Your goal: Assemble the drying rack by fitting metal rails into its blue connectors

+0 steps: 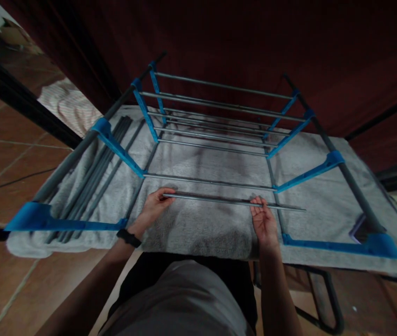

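A thin grey metal rod (212, 199) lies level across both my hands, in front of a rack frame with blue plastic brackets. My left hand (158, 201) pinches the rod near its left end. Around the rod's right part are the curled fingers of my right hand (264, 217), palm up, and the rod's tip sticks out beyond them. Just past the held rod, another metal rod (208, 182) joins the lower ends of two blue brackets. The nearest left bracket (79, 225) and nearest right bracket (338, 247) stand either side of my hands.
A grey towel-like cloth (201, 228) covers the table under the rack. Several loose grey tubes (96, 172) lie at the left. A dark flat object (358, 228) rests by the right bracket. Dark red curtains (226, 42) hang behind, and a black tubular frame (327, 298) stands below right.
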A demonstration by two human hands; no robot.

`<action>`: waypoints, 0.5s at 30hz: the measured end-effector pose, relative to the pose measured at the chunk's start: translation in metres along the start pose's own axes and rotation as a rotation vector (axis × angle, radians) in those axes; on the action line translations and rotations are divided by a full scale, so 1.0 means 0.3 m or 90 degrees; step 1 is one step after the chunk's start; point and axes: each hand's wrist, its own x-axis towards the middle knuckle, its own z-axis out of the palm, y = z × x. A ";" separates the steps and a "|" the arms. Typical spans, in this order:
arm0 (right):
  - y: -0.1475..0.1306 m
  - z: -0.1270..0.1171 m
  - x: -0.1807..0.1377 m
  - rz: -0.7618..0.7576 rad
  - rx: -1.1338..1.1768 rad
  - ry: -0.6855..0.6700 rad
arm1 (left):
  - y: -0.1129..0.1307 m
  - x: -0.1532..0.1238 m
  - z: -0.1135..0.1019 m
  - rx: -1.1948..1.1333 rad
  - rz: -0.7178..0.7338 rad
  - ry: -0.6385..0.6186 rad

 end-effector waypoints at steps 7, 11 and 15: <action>0.005 -0.001 0.005 0.003 0.015 -0.021 | 0.016 -0.022 0.017 -0.200 -0.078 0.075; 0.006 0.005 0.004 -0.001 0.035 -0.017 | 0.028 -0.021 0.027 -0.182 -0.107 0.114; 0.002 0.016 -0.002 0.004 0.037 -0.009 | 0.025 -0.019 0.013 -0.172 -0.112 0.146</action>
